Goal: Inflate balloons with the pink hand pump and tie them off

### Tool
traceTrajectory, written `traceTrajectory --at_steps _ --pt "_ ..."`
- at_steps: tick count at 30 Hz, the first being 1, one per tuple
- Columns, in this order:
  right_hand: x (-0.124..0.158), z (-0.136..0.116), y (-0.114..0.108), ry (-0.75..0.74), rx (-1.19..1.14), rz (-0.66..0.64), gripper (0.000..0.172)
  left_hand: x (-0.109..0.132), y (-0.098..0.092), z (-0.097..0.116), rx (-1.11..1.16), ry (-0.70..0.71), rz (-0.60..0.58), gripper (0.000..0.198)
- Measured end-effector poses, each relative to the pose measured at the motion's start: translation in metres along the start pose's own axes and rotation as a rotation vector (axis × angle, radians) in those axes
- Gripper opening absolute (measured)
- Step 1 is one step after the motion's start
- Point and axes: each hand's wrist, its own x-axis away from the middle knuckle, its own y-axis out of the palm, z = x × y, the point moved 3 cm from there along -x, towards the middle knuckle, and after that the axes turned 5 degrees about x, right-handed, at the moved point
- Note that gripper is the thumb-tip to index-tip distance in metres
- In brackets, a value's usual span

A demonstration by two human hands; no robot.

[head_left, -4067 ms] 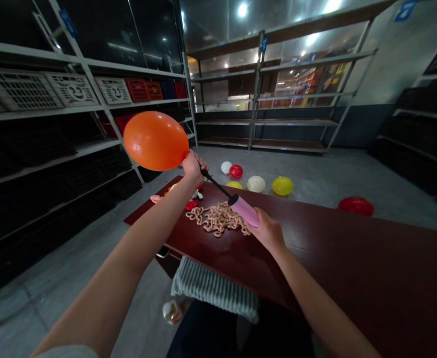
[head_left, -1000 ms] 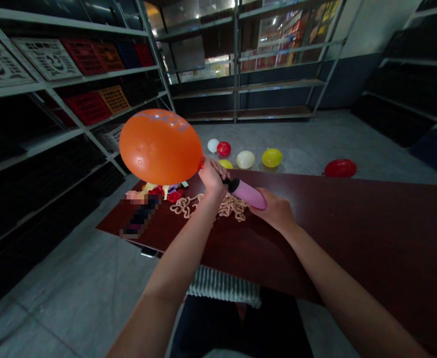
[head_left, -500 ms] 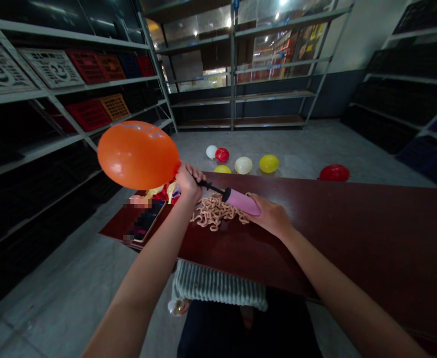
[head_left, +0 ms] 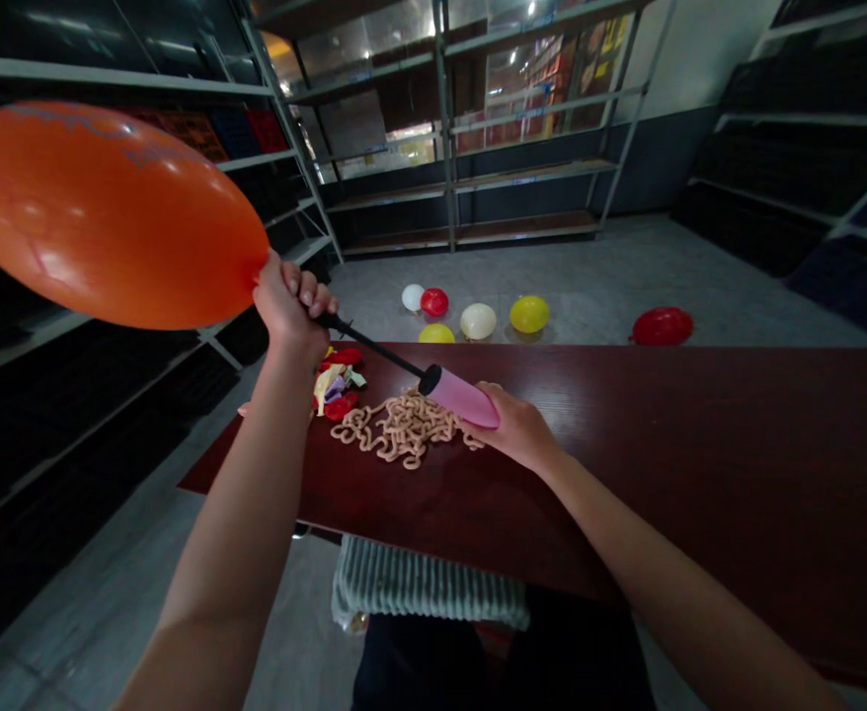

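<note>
A large inflated orange balloon [head_left: 115,222] hangs off the upper left side of my left hand [head_left: 294,304]. That hand is closed around the balloon's neck and the black end of a balloon pump, so the join is hidden. My right hand [head_left: 514,425] grips the pump's pink barrel [head_left: 464,395]. Between the two hands the black rod stretches well out of the barrel. Beneath it, a tangled heap of tan, rope-like curly pieces [head_left: 411,425] lies on the dark red table [head_left: 670,444].
Limp balloons [head_left: 339,383] in several colours lie near the table's left end. Beyond the table, inflated balloons rest on the floor, among them a yellow one [head_left: 529,314] and a red one [head_left: 662,326]. Metal shelving [head_left: 448,188] stands behind. A ribbed grey-green cloth [head_left: 433,583] is below the near edge.
My left hand has moved left and up with the orange balloon, drawing the pump rod further out. The balloon looks larger and nearer. My right hand has shifted slightly left.
</note>
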Motion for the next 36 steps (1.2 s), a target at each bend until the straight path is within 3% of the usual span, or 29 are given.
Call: traceTrajectory --at_steps 5,10,15,19,25,32,36 --pt "-0.002 0.01 -0.006 0.14 -0.162 -0.028 0.046 0.006 0.044 -0.024 -0.019 0.003 -0.105 0.052" --pt "-0.005 0.016 -0.009 0.262 -0.249 -0.04 0.04 0.007 0.079 -0.074 -0.074 -0.06 -0.176 0.053" --pt "-0.006 0.022 -0.007 0.324 -0.337 0.032 0.033 0.021 0.082 -0.142 -0.099 -0.186 -0.203 0.052" --pt "-0.005 0.025 -0.006 0.326 -0.356 0.05 0.033 0.031 0.073 -0.168 -0.103 -0.211 -0.198 0.052" --pt "-0.004 0.02 -0.009 0.297 -0.237 0.002 0.037 0.032 0.05 -0.154 -0.053 -0.185 -0.186 0.055" --pt "-0.004 0.005 -0.011 0.169 -0.079 -0.085 0.052 0.032 -0.004 -0.123 0.024 -0.16 -0.008 0.054" --pt "-0.001 0.003 -0.007 0.07 0.053 -0.045 0.059 0.027 -0.032 -0.098 0.072 -0.1 0.059 0.051"
